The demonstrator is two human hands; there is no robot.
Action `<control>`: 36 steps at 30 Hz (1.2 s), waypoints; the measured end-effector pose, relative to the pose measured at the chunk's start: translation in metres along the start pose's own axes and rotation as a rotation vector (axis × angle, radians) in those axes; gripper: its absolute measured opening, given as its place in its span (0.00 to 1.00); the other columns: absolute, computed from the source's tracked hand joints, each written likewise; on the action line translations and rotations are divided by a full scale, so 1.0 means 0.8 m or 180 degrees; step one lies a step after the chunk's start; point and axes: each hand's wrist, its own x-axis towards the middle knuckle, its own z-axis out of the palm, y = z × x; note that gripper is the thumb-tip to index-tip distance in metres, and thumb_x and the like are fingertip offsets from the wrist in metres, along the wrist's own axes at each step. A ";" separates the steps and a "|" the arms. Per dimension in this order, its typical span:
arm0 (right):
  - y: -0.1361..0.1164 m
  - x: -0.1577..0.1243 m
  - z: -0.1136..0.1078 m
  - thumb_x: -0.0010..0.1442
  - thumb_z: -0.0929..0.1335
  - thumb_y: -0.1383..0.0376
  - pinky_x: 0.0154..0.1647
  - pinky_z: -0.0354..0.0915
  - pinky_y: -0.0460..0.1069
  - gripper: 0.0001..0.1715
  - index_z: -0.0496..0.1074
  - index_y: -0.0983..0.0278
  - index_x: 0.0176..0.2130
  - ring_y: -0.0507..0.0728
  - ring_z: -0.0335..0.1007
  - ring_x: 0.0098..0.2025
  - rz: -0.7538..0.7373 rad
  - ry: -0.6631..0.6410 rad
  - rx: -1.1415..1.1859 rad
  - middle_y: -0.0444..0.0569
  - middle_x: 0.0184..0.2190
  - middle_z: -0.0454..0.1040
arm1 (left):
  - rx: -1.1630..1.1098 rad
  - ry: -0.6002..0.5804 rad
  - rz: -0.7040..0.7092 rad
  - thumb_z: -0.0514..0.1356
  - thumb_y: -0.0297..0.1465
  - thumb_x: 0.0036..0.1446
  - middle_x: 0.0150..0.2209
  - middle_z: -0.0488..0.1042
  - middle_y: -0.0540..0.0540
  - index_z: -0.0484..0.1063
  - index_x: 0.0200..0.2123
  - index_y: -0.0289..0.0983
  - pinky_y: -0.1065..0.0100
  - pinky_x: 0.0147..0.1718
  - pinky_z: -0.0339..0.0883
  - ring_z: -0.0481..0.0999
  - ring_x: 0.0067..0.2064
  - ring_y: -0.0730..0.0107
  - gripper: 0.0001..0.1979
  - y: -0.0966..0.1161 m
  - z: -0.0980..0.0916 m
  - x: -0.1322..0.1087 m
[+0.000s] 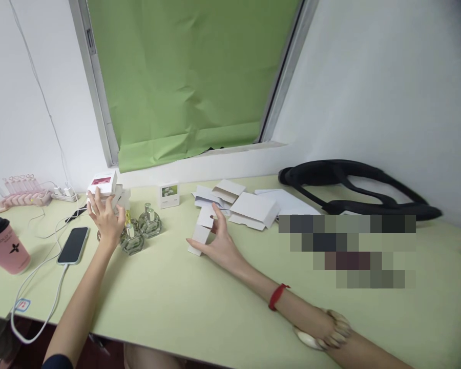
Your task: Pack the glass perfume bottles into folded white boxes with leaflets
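My left hand (104, 218) reaches to the stack of small cartons at the back left. Its spread fingers touch the front of the top one, a white box with a pink picture (102, 183); the thumb stands apart. Just right of that wrist stand several clear glass perfume bottles (132, 242) with metal-looking necks. Near the middle of the table, my right hand (222, 247) has its thumb and fingers around a white folded carton (200, 231), held upright. Some of its fingers are hidden behind the carton. A small white box with a green picture (169, 196) stands between the hands, farther back.
White flattened cartons (255, 207) lie behind my right hand. A black curved frame (353, 187) rests at the back right, near a pixelated patch. On the left are a phone (74, 246) on a white cable, a pink cup (8, 248) and a pink rack of vials (25, 192).
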 end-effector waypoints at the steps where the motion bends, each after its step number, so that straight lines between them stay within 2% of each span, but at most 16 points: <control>1: 0.001 0.000 0.000 0.41 0.74 0.50 0.57 0.62 0.64 0.68 0.39 0.61 0.69 0.68 0.65 0.56 0.0039 -0.0027 0.0005 0.61 0.59 0.61 | -0.0002 -0.0039 0.0015 0.55 0.31 0.53 0.66 0.57 0.36 0.73 0.44 0.35 0.45 0.65 0.43 0.45 0.70 0.47 0.15 0.000 0.001 -0.001; 5: 0.004 0.001 0.001 0.39 0.75 0.47 0.57 0.63 0.63 0.73 0.36 0.62 0.69 0.68 0.65 0.56 0.0195 -0.0058 0.0013 0.61 0.56 0.63 | -0.0060 -0.0030 0.0011 0.56 0.31 0.53 0.67 0.53 0.33 0.70 0.42 0.34 0.46 0.65 0.43 0.45 0.70 0.46 0.13 0.000 0.003 -0.004; 8: 0.007 0.000 0.001 0.39 0.76 0.46 0.56 0.64 0.62 0.73 0.36 0.60 0.69 0.67 0.65 0.56 0.0187 -0.0054 0.0037 0.59 0.55 0.65 | -0.0109 -0.0009 -0.0057 0.55 0.30 0.54 0.68 0.52 0.34 0.70 0.40 0.35 0.45 0.64 0.42 0.45 0.70 0.45 0.11 -0.003 0.003 -0.002; 12: 0.011 0.001 0.002 0.39 0.76 0.46 0.55 0.64 0.63 0.70 0.39 0.59 0.67 0.67 0.65 0.56 0.0153 -0.0048 0.0027 0.59 0.54 0.65 | -0.0169 0.0048 -0.0106 0.56 0.30 0.53 0.68 0.51 0.36 0.72 0.44 0.35 0.44 0.64 0.42 0.44 0.70 0.46 0.14 -0.007 0.005 -0.001; 16: 0.013 0.001 0.002 0.39 0.76 0.46 0.55 0.65 0.63 0.68 0.40 0.60 0.66 0.68 0.65 0.56 0.0164 -0.0042 -0.0024 0.60 0.55 0.64 | -0.0185 -0.0051 -0.0056 0.55 0.30 0.54 0.68 0.52 0.35 0.72 0.48 0.34 0.44 0.64 0.41 0.44 0.70 0.45 0.18 -0.007 0.007 -0.003; 25: 0.015 0.002 0.002 0.39 0.76 0.45 0.57 0.63 0.64 0.67 0.40 0.60 0.65 0.68 0.64 0.57 0.0167 -0.0086 -0.0065 0.61 0.57 0.62 | -0.0031 -0.0074 0.0118 0.53 0.31 0.55 0.67 0.52 0.30 0.63 0.59 0.28 0.48 0.65 0.42 0.47 0.70 0.47 0.28 -0.007 0.010 -0.004; 31: 0.017 0.002 0.003 0.40 0.75 0.44 0.57 0.62 0.64 0.67 0.41 0.58 0.65 0.68 0.64 0.57 0.0138 -0.0083 -0.0046 0.60 0.57 0.62 | -0.0024 -0.0097 0.0138 0.51 0.30 0.57 0.66 0.56 0.34 0.66 0.59 0.32 0.51 0.63 0.47 0.53 0.68 0.50 0.26 -0.012 0.016 -0.006; 36: 0.020 0.003 0.004 0.39 0.76 0.44 0.55 0.63 0.64 0.66 0.41 0.57 0.65 0.68 0.65 0.56 0.0109 -0.0020 -0.0058 0.60 0.55 0.63 | -0.0058 -0.0066 0.0049 0.51 0.31 0.57 0.67 0.54 0.34 0.64 0.60 0.31 0.50 0.63 0.46 0.53 0.67 0.48 0.27 -0.011 0.014 -0.007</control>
